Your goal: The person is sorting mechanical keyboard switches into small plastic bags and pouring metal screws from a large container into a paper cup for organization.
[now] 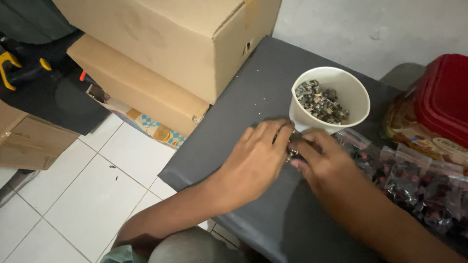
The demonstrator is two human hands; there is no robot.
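Observation:
My left hand [253, 158] and my right hand [326, 163] meet over a dark grey table [253, 87], just in front of a white cup [351, 92]. The cup holds several small metallic grey parts [321, 102]. Between the fingertips of both hands sits a small metallic part [292, 146], mostly hidden by the fingers. Which hand grips it is not clear. My right forearm lies across clear plastic bags [424, 185] filled with small dark and red pieces.
A jar with a red lid [441, 97] stands at the right edge. Two stacked cardboard boxes [170, 44] sit left of the table, and a third box [29, 141] is on the white tiled floor [87, 195]. Black fabric and a yellow-handled tool [9, 68] lie at far left.

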